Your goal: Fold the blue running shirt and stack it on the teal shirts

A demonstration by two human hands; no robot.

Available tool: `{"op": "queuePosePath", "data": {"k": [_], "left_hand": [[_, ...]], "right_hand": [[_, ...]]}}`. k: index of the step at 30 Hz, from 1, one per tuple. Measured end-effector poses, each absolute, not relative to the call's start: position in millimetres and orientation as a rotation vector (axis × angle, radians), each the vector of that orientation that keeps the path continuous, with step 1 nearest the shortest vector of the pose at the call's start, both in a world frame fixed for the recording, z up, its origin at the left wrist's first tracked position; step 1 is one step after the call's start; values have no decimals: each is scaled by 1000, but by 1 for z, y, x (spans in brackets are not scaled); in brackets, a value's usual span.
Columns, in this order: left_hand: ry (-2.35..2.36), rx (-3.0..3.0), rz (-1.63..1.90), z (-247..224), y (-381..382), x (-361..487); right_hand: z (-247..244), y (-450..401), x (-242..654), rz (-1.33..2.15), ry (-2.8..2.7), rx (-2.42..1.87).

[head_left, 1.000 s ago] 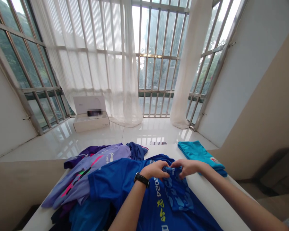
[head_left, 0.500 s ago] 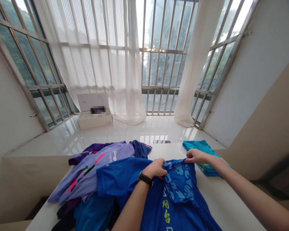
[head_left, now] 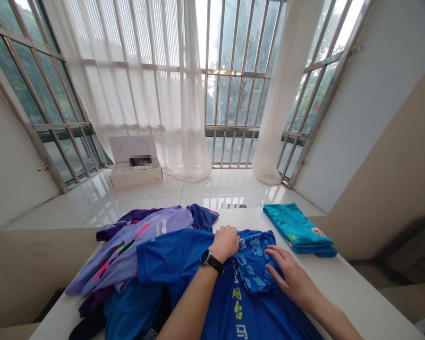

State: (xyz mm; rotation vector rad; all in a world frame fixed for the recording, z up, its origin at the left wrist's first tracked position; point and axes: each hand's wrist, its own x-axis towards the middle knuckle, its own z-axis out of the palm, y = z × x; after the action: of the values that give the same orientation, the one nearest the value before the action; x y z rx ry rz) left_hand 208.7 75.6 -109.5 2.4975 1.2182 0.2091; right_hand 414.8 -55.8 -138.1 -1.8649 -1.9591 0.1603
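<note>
A blue T-shirt (head_left: pixel 184 250) with yellow and white characters down its front lies spread on the white table. Its right sleeve (head_left: pixel 257 264), printed with lighter blue shapes, is folded inward over the body. My left hand (head_left: pixel 225 242), with a black watch at the wrist, has its fingers curled on the shirt at the sleeve's inner top corner; the fingertips are partly hidden. At the sleeve's outer edge is my right hand (head_left: pixel 286 271), open, fingers apart, with the fingertips at the fabric.
A folded turquoise garment (head_left: pixel 297 231) rests on the table to the right. Left of the shirt lies a heap with a lilac top (head_left: pixel 134 250) and darker clothes. Behind, an open white box (head_left: pixel 136 175) stands on the sill by the barred window and sheer curtains (head_left: pixel 184 94).
My right hand has let go of the sleeve's top edge and come down along its outer side, fingers spreading. The left hand stays at the inner corner. The view has shifted slightly.
</note>
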Motion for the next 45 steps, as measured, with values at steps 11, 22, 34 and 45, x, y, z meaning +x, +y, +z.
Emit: {"op": "queuePosePath", "data": {"k": [11,22,34,45], "left_hand": [[1211,2558,83,-137,65,199],[1238,2539,91,-136,100,201],[1385,2600,40,-138,54,198],[1260,2547,22,-146,90,204]], "right_hand": [[-157,-43,380,360,-2148,-1990],[-139,-15,397,407,-2169,-1938],[-165,-2,363,183,-1990,-2185],[-165,21,383,154,-2026,-2305]]}}
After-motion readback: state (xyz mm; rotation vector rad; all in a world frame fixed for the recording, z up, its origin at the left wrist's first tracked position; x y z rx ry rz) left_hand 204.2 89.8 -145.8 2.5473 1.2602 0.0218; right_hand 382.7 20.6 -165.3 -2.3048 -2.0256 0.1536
